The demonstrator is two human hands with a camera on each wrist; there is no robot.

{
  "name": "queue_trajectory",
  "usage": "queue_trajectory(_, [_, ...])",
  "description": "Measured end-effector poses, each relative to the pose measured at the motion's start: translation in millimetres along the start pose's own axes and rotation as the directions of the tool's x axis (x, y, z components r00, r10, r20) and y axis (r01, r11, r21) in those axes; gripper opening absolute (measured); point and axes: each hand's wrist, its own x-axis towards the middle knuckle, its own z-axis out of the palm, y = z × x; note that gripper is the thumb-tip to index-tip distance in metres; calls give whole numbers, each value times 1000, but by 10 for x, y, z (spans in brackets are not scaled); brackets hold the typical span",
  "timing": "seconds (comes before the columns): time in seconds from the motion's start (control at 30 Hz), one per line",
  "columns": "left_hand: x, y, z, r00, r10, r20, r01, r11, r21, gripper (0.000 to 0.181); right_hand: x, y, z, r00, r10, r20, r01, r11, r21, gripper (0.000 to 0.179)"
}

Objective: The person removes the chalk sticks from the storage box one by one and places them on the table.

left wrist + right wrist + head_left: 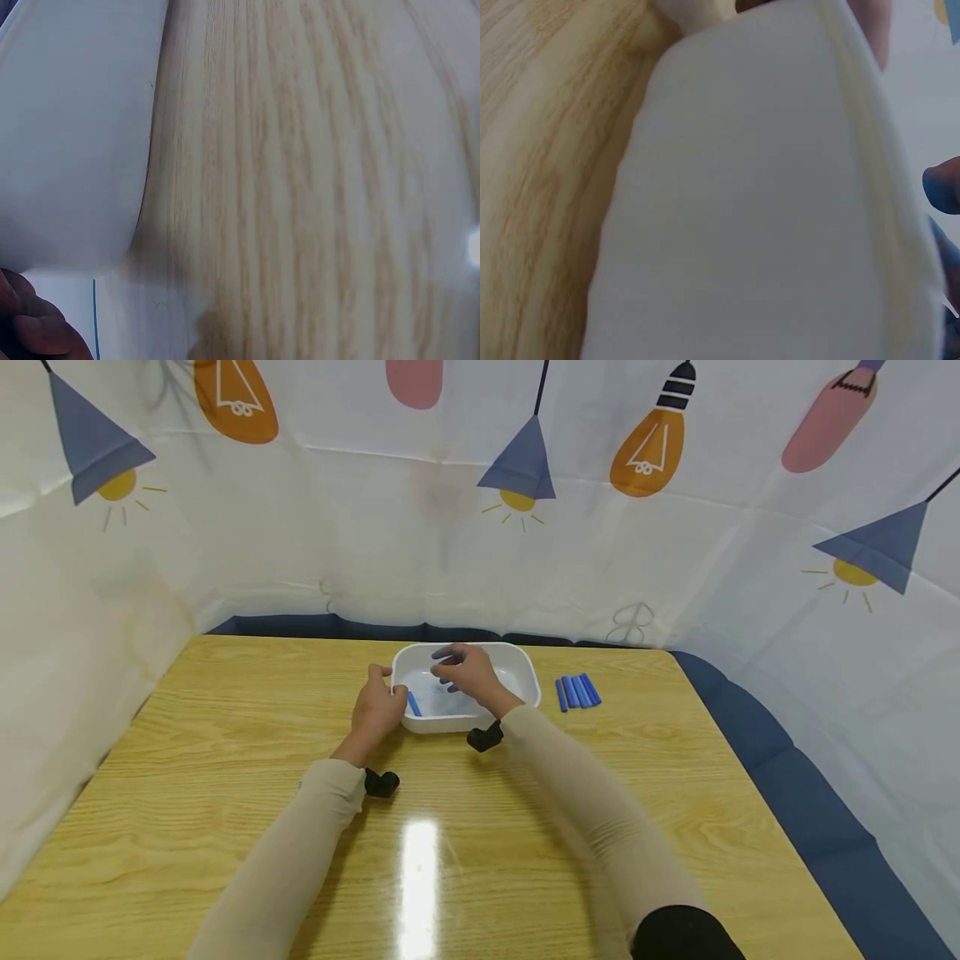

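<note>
A white plastic basin (450, 724) stands near the far side of the table. At its left end my left hand (377, 706) grips the rim, fingers along the outside wall. One slim blue stick (414, 703) leans inside the basin, close to that hand. Over the basin's middle hovers my right hand (471, 674), its fingers loosely bent and spread apart, nothing visible between them. Blue-dark stains cover the right fingertips (943, 186). In the left wrist view only some left fingers (45, 330) show, below the basin's corner.
Several blue sticks (577, 692) lie side by side on the wooden table (225, 793), right of the basin. A white cloth (360, 543) printed with lamps and bulbs hangs behind the table's far edge. Dark blue padding (795, 793) runs along the right edge.
</note>
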Motion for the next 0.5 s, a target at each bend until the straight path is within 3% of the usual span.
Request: queue_trajectory(0.5, [-37,34,-9,1000,12,-16,-12,1000,27,52,31,38,293,989,49,141,-36,995,-92,31])
